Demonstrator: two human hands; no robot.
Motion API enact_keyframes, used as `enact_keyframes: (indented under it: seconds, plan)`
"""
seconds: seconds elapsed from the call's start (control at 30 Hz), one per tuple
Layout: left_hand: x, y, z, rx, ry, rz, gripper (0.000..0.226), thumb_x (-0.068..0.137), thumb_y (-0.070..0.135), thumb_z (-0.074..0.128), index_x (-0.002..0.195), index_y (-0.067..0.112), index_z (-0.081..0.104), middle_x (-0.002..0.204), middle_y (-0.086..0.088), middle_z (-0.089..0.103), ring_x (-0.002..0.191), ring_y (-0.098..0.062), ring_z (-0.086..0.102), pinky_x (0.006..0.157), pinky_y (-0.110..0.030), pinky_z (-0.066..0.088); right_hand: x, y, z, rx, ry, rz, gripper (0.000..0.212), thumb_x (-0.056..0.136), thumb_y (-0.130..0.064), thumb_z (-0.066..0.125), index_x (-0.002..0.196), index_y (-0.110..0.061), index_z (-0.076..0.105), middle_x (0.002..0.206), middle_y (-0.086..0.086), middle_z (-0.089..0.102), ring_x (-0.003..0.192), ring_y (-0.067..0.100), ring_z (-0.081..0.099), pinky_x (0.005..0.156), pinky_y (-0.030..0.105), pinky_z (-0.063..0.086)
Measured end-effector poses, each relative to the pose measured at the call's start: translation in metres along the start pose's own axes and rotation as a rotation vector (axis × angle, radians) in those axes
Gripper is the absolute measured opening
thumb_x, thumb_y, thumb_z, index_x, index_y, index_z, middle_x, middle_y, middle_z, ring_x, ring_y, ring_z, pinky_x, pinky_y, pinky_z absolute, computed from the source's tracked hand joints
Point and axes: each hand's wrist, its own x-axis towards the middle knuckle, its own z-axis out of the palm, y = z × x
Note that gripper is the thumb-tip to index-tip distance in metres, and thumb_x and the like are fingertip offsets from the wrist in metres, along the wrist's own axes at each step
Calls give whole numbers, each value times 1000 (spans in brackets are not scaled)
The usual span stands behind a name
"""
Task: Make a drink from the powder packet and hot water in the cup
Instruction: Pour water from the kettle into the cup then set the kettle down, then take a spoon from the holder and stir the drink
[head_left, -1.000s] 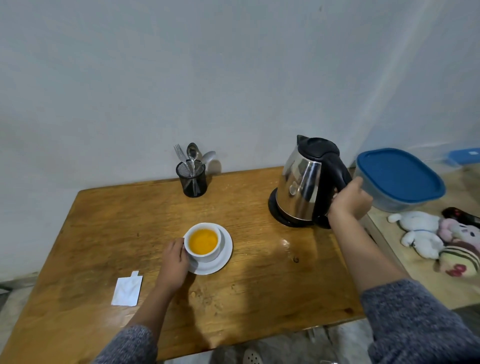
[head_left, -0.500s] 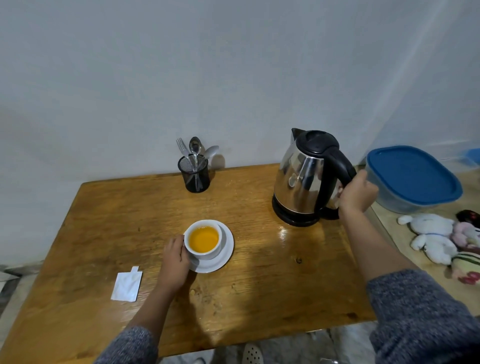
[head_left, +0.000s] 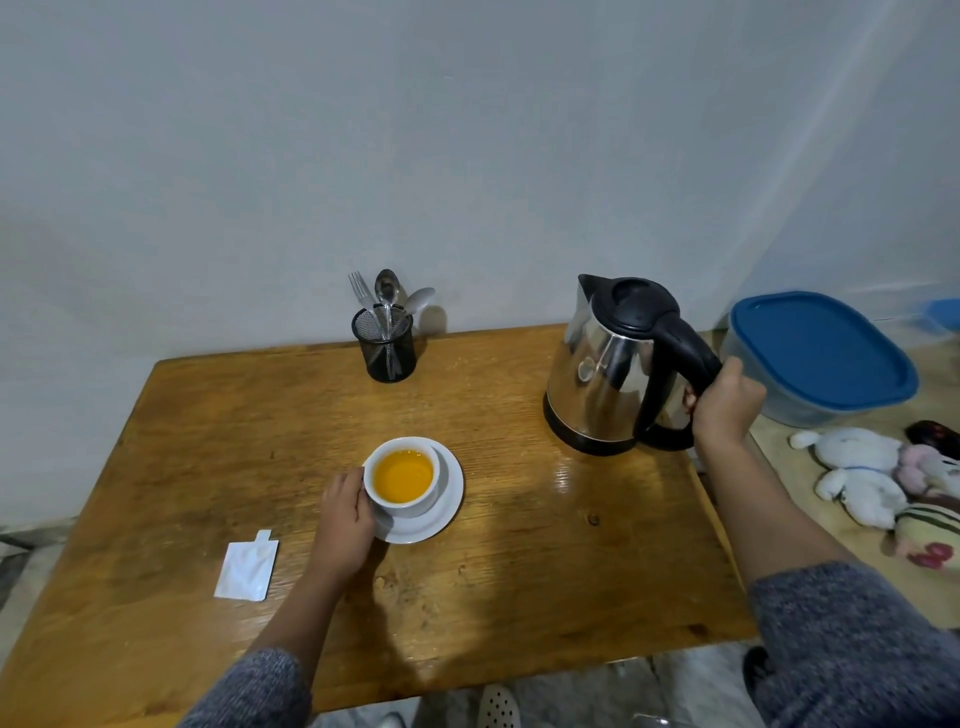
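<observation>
A white cup (head_left: 408, 506) holding orange liquid stands on a white saucer (head_left: 449, 499) near the middle of the wooden table (head_left: 519, 587). My left hand (head_left: 343, 525) grips the cup's left side. A steel kettle (head_left: 602, 384) with a black lid and handle rests on the table at the back right. My right hand (head_left: 724, 405) is closed around its handle. An opened white powder packet (head_left: 245, 569) lies flat on the table left of my left arm.
A black mesh holder (head_left: 387, 351) with a fork and spoons stands at the back by the wall. A blue-lidded tub (head_left: 821, 353) and soft toys (head_left: 862, 475) sit on a lower surface right of the table. The table's right edge runs beside my right arm.
The kettle has settled upright on the table at the back right, with my right hand still on its handle. My left hand and the cup have stayed put.
</observation>
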Motion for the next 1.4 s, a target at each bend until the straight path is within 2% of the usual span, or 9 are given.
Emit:
enact_keyframes:
  seconds: [0.4,0.6,0.67,0.83,0.97,1.13,1.2,1.3,1.4]
  plan:
    - [-2,2,0,-19,1,-22,26,95,11,38,116,13,53,111,-10,54,105,-20,47,88,-34,38,-11,-5,-1,-137,57,-157,43,96,-17,37,53,-15,35,54,1,33,42,4,36,44,18,30]
    - [-2,5,-1,-29,-7,-26,25,95,12,38,116,14,53,112,-10,55,106,-22,48,88,-34,39,-16,-28,8,-247,-44,-501,21,93,-14,49,100,-5,66,101,8,57,88,15,51,68,1,35]
    - [-3,6,-1,-33,-13,-23,25,95,13,38,115,14,53,111,-9,55,105,-22,49,87,-34,39,-20,-37,14,-262,-105,-594,19,91,-12,51,102,-5,65,108,13,60,92,19,55,73,8,40]
    - [-2,2,-3,-22,-28,-8,22,95,15,38,110,19,53,109,-8,55,104,-22,50,88,-35,43,-46,-50,51,-344,-288,-758,18,90,-9,53,103,-6,65,107,11,61,94,7,51,73,-2,37]
    - [-1,1,-4,-32,-33,-1,22,95,18,38,111,22,53,109,-3,55,103,-19,50,92,-39,46,-77,-36,110,-342,-548,-694,16,87,-4,56,96,-6,68,100,7,64,91,9,54,80,14,47]
    - [0,-1,-8,-57,-84,-2,27,96,25,34,117,23,51,112,-1,53,106,-14,47,93,-29,40,-118,-6,198,-445,-930,-367,16,89,-8,54,96,-8,68,87,0,62,79,13,57,67,17,45]
    - [2,-2,-9,-70,-101,-17,27,96,24,34,117,23,52,111,0,52,106,-14,47,93,-28,39,-126,2,234,-444,-936,-277,16,88,-8,52,92,-6,67,84,5,64,70,15,60,61,23,51]
    - [4,-5,-8,-106,-124,-31,32,94,34,28,114,28,52,109,3,51,105,-12,46,91,-26,39,-124,10,284,-518,-886,-218,21,89,-7,47,83,0,66,95,17,65,47,10,61,51,13,53]
    - [6,-8,-9,-113,-146,-34,30,93,35,28,113,30,50,109,5,50,104,-10,46,89,-24,40,-121,19,322,-687,-880,-150,25,84,-5,49,61,-9,54,56,9,65,47,10,64,78,26,58]
